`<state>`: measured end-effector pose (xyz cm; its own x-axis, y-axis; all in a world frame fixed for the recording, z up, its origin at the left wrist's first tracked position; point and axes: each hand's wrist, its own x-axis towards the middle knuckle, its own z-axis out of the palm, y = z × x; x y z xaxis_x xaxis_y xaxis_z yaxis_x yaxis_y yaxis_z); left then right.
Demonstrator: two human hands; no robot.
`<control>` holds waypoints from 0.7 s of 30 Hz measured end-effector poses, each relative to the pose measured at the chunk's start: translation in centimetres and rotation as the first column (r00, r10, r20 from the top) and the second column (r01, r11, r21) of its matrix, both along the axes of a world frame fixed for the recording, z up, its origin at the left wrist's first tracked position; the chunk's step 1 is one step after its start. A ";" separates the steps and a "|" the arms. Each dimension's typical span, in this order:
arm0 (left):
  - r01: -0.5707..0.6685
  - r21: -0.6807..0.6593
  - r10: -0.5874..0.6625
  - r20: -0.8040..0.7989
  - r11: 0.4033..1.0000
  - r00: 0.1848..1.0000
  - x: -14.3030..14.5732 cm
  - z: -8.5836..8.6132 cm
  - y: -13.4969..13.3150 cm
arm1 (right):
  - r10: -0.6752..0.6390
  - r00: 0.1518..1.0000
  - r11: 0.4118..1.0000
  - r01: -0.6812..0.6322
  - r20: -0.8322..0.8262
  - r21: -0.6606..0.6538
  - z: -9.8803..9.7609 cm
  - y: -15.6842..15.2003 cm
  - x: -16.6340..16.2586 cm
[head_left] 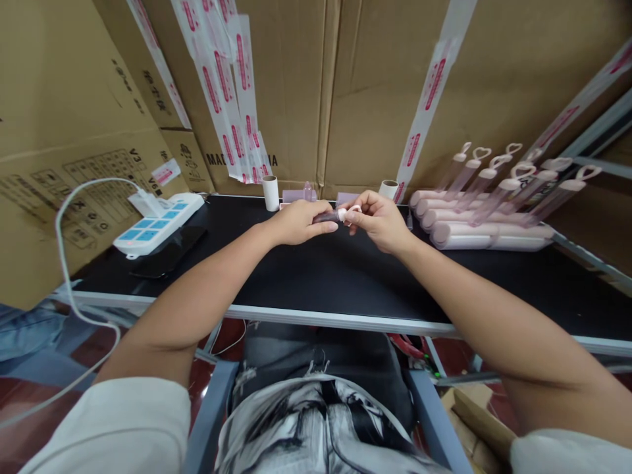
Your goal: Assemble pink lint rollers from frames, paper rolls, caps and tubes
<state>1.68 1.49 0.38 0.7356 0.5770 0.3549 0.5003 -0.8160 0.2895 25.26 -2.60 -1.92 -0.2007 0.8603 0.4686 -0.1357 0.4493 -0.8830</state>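
Over the black table, my left hand [299, 222] is closed around a slim see-through tube [326, 216] lying roughly level. The tube's pale pink cap has a heart-shaped loop [353, 214], which the fingers of my right hand [380, 220] pinch. The cap sits at the tube's right end; whether it is fully seated I cannot tell. Just behind my hands are a white cardboard roll [270, 193], a second white roll [389, 190] and some low pinkish pieces [299, 195], partly hidden by my hands.
At right, several similar tubes with heart-loop caps [508, 185] lean on stacked pale pink cylinders [494, 236]. A white power strip [160, 225] with a plugged cable and a dark flat object [170, 253] lie at left. Taped cardboard [375, 85] walls the table's back.
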 end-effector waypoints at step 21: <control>-0.018 0.024 0.020 -0.061 1.000 0.998 0.1 0.2 -0.5 | -0.081 0.971 0.988 0.048 0.223 0.149 -1.2 0.7 0.8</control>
